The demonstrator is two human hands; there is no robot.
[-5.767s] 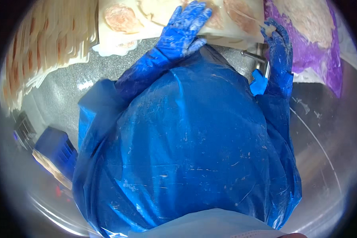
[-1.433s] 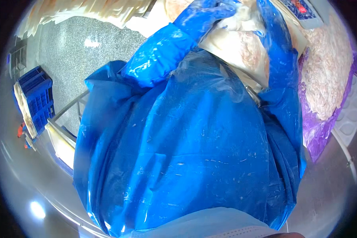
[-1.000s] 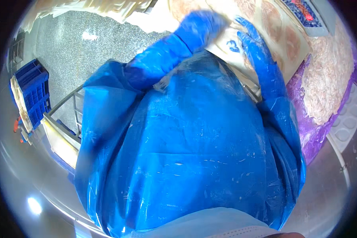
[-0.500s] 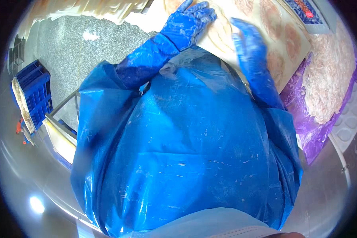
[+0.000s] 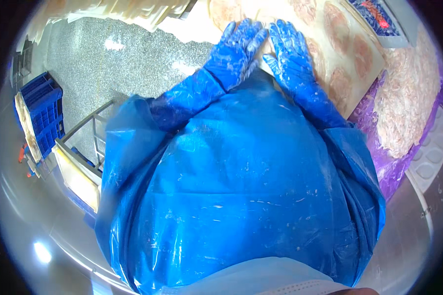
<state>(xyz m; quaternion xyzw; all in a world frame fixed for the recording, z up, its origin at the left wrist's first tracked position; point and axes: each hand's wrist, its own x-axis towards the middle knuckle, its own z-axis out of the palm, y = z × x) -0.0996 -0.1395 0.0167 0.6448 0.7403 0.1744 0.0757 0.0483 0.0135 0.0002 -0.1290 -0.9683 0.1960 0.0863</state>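
Note:
My left hand, in a powdery blue glove, lies flat with its fingers spread at the near edge of a white board. Beside it, my right hand is also laid flat, fingers stretched forward and thumb out. Neither grips anything. Both press on a pale, flattened piece that they mostly cover, so I cannot make out its kind. To the right on the board lie several flat, round, pink meat patties, seemingly under a thin film. Another patty shows just beyond my left fingers.
A large heap of pale shredded meat rests on purple plastic sheeting at right. A metal-cased panel stands behind it. White layered sheets hang far left. Blue crates and a metal frame stand at left.
My right hand has come left and down flat beside the left one. The left hand has drawn slightly nearer, and the pale piece is now mostly covered.

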